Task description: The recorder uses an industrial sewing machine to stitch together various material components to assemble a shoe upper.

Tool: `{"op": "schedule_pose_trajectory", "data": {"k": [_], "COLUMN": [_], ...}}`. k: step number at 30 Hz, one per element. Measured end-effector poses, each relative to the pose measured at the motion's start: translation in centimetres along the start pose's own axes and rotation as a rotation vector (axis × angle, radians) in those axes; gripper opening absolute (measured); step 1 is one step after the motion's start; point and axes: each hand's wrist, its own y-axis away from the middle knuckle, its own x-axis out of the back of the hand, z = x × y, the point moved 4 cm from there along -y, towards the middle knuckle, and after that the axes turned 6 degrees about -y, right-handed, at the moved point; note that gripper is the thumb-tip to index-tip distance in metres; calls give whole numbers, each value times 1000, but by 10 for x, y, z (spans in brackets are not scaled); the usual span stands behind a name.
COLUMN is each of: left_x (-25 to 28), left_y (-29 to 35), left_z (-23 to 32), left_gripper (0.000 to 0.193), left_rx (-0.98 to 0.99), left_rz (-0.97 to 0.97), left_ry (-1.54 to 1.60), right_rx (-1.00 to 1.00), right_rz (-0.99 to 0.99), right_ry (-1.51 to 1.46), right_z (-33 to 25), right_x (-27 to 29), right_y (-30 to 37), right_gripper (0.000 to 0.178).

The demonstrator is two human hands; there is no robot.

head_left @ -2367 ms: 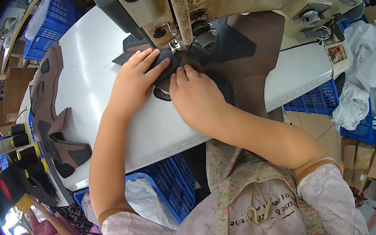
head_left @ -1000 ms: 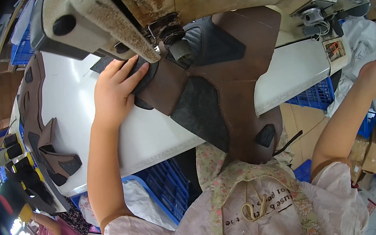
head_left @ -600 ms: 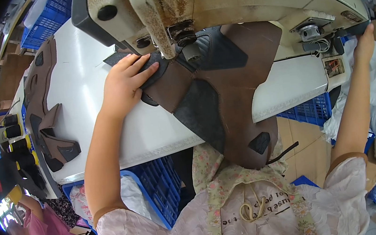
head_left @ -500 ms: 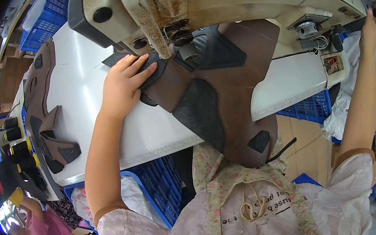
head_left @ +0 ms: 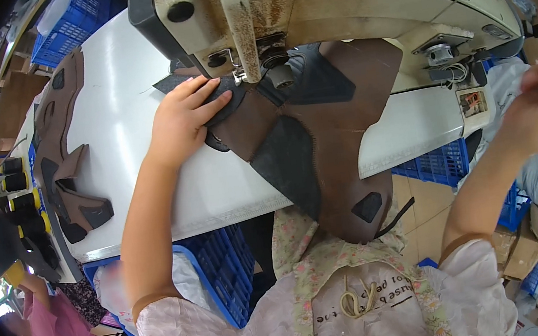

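Note:
My left hand [head_left: 188,119] lies on a brown and black sewn leather piece [head_left: 338,149], its fingers stretched out beside the needle area of a sewing machine [head_left: 357,10]. The piece runs under the machine head and hangs over the table's front edge against my apron. Several black patches are stitched into the brown leather, and a short black strip sticks out at its lower end. My right hand [head_left: 536,109] is in the air to the right, past the machine's base, touching nothing I can see. Its fingers look bent and are blurred.
The machine stands on a white table [head_left: 225,194]. More brown leather parts [head_left: 67,160] lie at its left, beside thread spools [head_left: 25,200]. Blue crates [head_left: 218,270] stand under the front edge. Plastic bags [head_left: 505,79] hang at the right. Another person in pink [head_left: 54,318] is at lower left.
My right hand has come away from the machine's far right end, down and toward me. The left hand keeps its place on the leather. The whole view has shifted slightly.

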Motion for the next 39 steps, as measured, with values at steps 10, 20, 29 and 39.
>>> {"op": "schedule_pose_trajectory", "data": {"k": [10, 20, 29, 39], "left_x": [-3, 0, -3, -3], "left_y": [-3, 4, 4, 3], "left_z": [4, 12, 11, 10], "left_gripper": [57, 52, 50, 48], "left_rx": [37, 52, 58, 79], "left_rz": [43, 58, 74, 85], "left_ry": [78, 29, 11, 16], "right_rx": [292, 330, 339, 400], "right_rz": [-1111, -1078, -1092, -1061], "right_ry": [437, 383, 331, 378], "right_z": [-100, -102, -100, -105], "right_x": [-233, -223, -223, -223], "right_y": [237, 253, 249, 247], "right_gripper": [50, 45, 44, 40]}}
